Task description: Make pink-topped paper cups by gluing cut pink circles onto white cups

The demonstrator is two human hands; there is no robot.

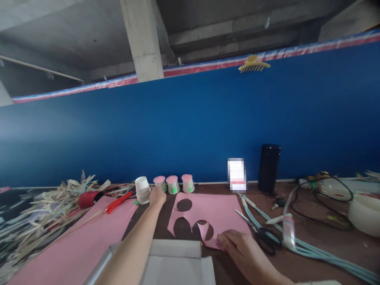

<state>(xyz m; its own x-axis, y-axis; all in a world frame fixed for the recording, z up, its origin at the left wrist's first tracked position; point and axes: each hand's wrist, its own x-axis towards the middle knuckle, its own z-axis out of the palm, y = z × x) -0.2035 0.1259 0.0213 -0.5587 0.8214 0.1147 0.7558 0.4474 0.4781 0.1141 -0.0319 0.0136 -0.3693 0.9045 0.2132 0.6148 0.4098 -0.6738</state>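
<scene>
Right fingers (225, 238) pinch pink sheet (221, 209); left fingers (154, 192), near white cup (142, 190), hide their grip.

Beyond both grips we are seeing a blue partition (190, 126) spanning the view, with striped sheeting (204, 68) running along its top and a concrete pillar (144, 41) rising behind it. A yellow claw clip (253, 62) is showing at the partition's top edge, beyond and right of both grips. On that same side we are finding a black cylinder (268, 168) standing upright near the partition, pale blue cords (322, 256) stretching rightward and a whitish tub (366, 214) sitting farther right. Left of both grips, pale strips (63, 198) are lying tangled.
</scene>
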